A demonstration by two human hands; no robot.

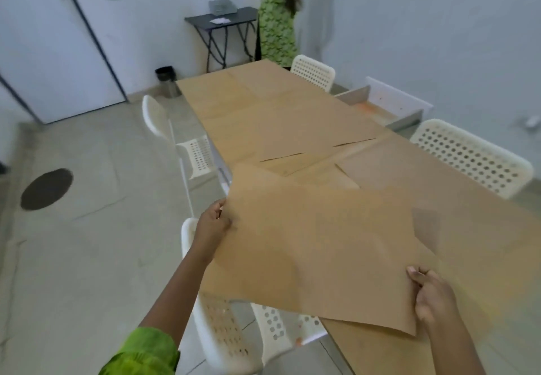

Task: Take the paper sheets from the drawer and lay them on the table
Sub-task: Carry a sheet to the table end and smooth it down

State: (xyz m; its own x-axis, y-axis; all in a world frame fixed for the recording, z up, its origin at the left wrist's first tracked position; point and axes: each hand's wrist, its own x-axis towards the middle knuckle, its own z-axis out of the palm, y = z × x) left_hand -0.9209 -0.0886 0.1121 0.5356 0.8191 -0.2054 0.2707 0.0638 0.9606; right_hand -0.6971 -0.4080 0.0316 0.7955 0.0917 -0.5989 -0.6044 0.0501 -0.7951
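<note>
Brown paper sheet [316, 246] held tilted over the tabletop [263, 105]
Long axis runs left-right; left hand [212, 222] and right hand [433, 298] each pinch an edge

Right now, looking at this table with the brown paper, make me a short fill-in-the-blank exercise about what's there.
1. The left hand and right hand hold one brown paper sheet by its ____.
2. The chairs around the table are ____ in colour.
3. The drawer on the table's right side stands ____.

Missing words: edges; white; open
</note>
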